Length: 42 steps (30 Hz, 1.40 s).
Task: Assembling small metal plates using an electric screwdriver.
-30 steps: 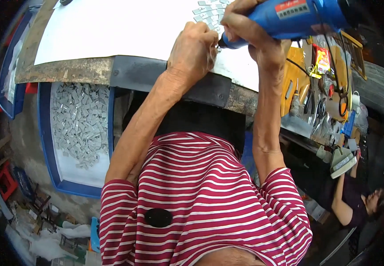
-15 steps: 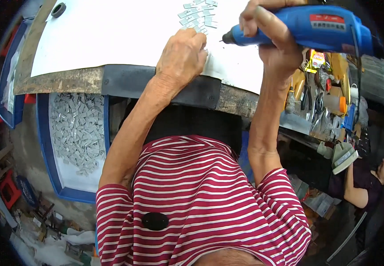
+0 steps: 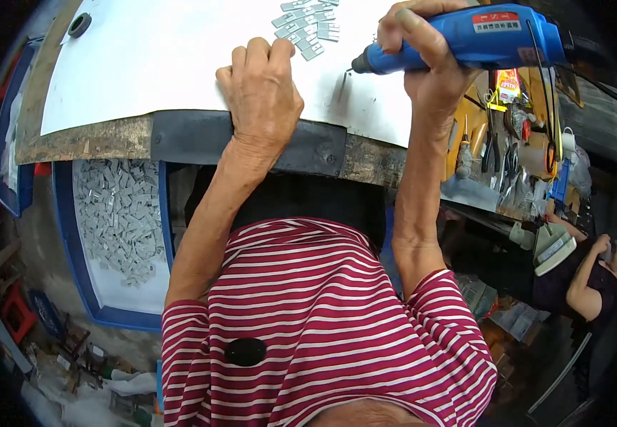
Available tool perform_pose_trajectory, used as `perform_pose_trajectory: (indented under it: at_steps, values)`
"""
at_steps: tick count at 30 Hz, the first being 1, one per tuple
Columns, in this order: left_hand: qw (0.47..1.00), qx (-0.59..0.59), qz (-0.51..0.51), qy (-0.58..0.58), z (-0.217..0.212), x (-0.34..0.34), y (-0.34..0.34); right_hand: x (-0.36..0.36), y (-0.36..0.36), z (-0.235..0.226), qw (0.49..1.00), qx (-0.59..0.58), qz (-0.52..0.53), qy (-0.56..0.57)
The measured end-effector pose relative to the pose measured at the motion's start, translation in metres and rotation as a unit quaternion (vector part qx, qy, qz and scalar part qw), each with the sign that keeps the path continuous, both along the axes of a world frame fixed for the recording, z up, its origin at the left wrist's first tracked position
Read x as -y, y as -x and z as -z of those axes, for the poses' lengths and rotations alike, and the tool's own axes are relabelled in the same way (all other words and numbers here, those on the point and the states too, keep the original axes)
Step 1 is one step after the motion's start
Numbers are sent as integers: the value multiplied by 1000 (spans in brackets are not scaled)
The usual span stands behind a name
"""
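Note:
My right hand (image 3: 428,67) grips a blue electric screwdriver (image 3: 465,44) held level, its dark tip pointing left just above the white sheet (image 3: 166,64) that covers the workbench. My left hand (image 3: 262,92) rests knuckles up near the sheet's front edge, fingers curled; whether it holds anything is hidden. Beyond the left hand, at the top of the view, lies a cluster of several small grey metal pieces (image 3: 308,25). A thin dark screw or mark (image 3: 342,84) sits on the sheet below the tool tip.
A blue tray (image 3: 73,235) full of small grey pieces stands low at my left. The bench's dark, worn front edge (image 3: 322,149) runs across. Hand tools and clutter (image 3: 508,149) fill a shelf at right. Another person (image 3: 593,277) sits at lower right. A black ring (image 3: 79,25) lies far left.
My right hand has drawn the blue tool right and away from my left hand. The cluster of grey pieces has come into view beyond the left hand as the view shifted.

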<state>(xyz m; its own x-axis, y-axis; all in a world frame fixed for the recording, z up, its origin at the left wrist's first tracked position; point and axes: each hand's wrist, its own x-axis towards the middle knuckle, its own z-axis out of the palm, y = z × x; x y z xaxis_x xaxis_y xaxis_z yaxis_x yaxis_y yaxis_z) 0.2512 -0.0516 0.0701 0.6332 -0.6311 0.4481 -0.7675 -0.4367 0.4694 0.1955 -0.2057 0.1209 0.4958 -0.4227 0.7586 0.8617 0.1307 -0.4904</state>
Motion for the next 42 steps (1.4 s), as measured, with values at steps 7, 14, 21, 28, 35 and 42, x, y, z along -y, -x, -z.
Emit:
perform_pose_trajectory:
  at_steps: [7,14,21,28,35,42]
  values:
    - [998,52,11,23,1,1,0,-6,6,-13,981,-137,125,51]
    - [987,2,140,72,1,0,-1,-45,16,-46,942,-249,223,2]
    - [987,-47,128,83,0,2,3,-28,28,-34,974,-199,107,-1]
    - [991,-45,99,72,-1,2,0,-34,30,-38,974,-187,103,-72]
    - [989,-45,98,98,1,2,0,-34,30,-35,972,-191,118,-73]
    - [989,-38,93,110,7,2,0,-31,31,-33,971,-191,133,-55]
